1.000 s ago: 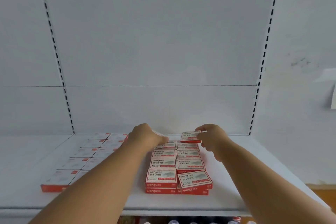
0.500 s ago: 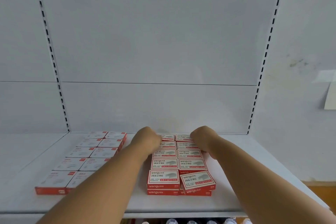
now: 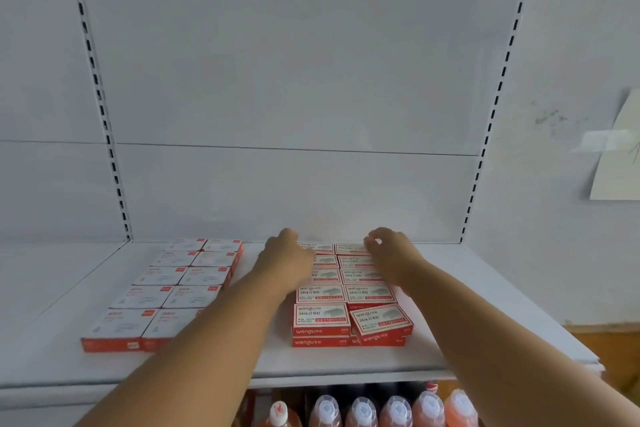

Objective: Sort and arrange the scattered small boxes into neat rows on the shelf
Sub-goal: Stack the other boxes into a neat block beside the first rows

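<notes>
The white shelf [image 3: 485, 333] carries two blocks of small boxes. At about 9 o'clock from the shelf's middle lies the pale-topped block [image 3: 173, 288], two columns wide, edges flush, in order. Just right of centre lies the red-bordered block [image 3: 346, 291], two columns running back to the rear wall and stacked two high at the front.

Both hands work the far end of the red-bordered block, at 12 o'clock. The left hand [image 3: 287, 262] rests on the left column with fingers curled down; whether it grips a box cannot be told. The right hand [image 3: 389, 253] hovers over the right column, fingers loosely bent and apart, pinching nothing visible.

Judgement: the step in hand is seating and squaring the rearmost boxes. One defect remains: the front-right box [image 3: 381, 319], at 5 o'clock in its block, sits twisted, off line with its neighbour. The next move calls for turning it square and pushing it flush.

Below the shelf, bottles [image 3: 362, 409] stand in a row.
</notes>
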{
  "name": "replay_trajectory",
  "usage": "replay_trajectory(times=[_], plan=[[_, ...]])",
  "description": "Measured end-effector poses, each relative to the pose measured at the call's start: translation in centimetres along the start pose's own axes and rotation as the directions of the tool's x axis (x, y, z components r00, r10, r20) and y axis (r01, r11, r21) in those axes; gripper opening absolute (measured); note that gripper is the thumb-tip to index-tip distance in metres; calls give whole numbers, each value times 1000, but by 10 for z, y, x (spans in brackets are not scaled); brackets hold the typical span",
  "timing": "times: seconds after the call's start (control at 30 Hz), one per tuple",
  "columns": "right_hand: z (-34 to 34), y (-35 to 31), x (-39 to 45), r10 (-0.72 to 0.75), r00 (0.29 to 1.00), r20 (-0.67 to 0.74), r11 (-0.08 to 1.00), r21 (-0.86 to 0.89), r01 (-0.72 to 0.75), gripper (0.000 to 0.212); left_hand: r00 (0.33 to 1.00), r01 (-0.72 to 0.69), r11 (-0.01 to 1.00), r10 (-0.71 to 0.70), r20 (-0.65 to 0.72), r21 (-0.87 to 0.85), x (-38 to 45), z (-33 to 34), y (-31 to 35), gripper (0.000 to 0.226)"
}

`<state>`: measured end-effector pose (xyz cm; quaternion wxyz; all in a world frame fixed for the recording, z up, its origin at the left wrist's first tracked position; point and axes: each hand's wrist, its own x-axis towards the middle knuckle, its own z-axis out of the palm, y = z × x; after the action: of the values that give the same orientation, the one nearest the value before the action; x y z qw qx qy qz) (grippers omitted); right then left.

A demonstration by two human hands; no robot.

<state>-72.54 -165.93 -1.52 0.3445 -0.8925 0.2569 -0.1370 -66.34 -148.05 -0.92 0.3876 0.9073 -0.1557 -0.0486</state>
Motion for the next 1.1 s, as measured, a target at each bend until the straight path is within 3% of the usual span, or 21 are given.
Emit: replay_trajectory(times=[0.07,0.17,0.23,0.33,0.53,0.7,0.87,1.1], plan=[[-6,3,-18,-84,995,-51,995,-53,81,27,993,-118,992,118,2,44,-21,-4,-1,40],[-20,13,-63,-319,946,-59,946,-76,315,11,941,-338,935,333,61,108,-61,-10,-10,38],[-30,21,-91,-433,901,30,899,-62,434,30,910,-404,909,388,149,102,-86,-14,-15,44],[-27,36,-106,-466,874,140,871,-99,481,48,891,-437,891,410,198,122,-98,-12,-23,46],[-12,33,-107,-488,870,74,860,-133,493,41,895,-442,886,426,130,140,-99,-4,-27,43],[-20,42,-111,-490,872,5,855,-194,481,63,922,-387,908,381,71,158,-106,-10,-34,57],[-31,52,-116,-474,877,76,857,-186,480,37,952,-287,931,303,-42,227,-118,-14,-40,45],[-24,52,-117,-492,865,100,848,-169,502,34,956,-260,951,277,-92,165,-122,-10,-37,40]])
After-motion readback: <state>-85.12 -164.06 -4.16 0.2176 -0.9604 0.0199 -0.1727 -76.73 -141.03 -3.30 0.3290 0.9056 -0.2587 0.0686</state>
